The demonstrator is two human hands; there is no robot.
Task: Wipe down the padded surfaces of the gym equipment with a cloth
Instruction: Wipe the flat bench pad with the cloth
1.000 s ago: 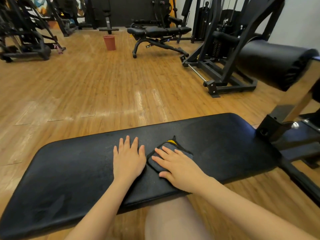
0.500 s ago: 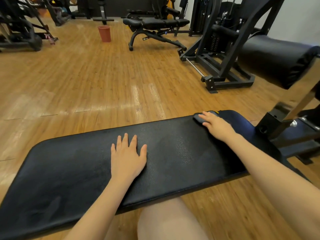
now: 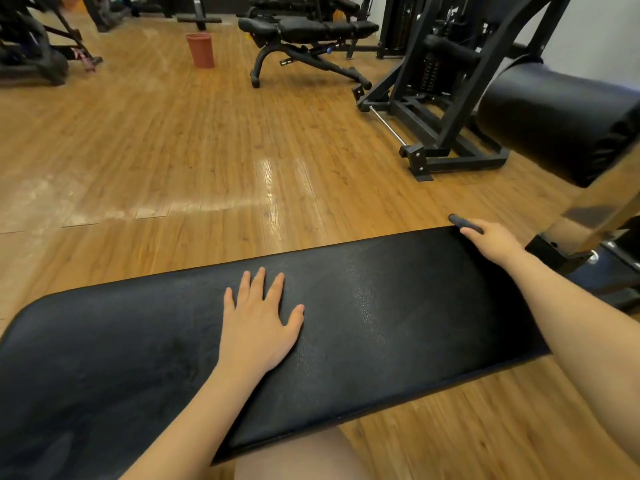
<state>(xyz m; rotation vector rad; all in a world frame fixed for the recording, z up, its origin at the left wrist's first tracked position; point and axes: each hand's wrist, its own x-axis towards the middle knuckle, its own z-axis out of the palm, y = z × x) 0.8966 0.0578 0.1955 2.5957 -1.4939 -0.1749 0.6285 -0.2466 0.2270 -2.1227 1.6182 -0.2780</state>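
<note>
Most of the cloth (image 3: pixel 462 223) is hidden under the right hand (image 3: pixel 493 239), whose grip is curled over it at the far right corner of the black padded worktop (image 3: pixel 398 323), only a dark edge poking out. The left hand (image 3: pixel 258 327) lies flat and spread on the pad's middle, holding nothing. Beyond on the wooden floor (image 3: pixel 173 150) stand a red bin (image 3: pixel 201 50), another bench (image 3: pixel 304 32), a machine frame (image 3: pixel 440 109) and, cut off at right, a roller pad (image 3: pixel 561 119).

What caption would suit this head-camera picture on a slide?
Right hand wipes a dark cloth at the black padded bench's far corner; left hand rests flat mid-pad.
</note>
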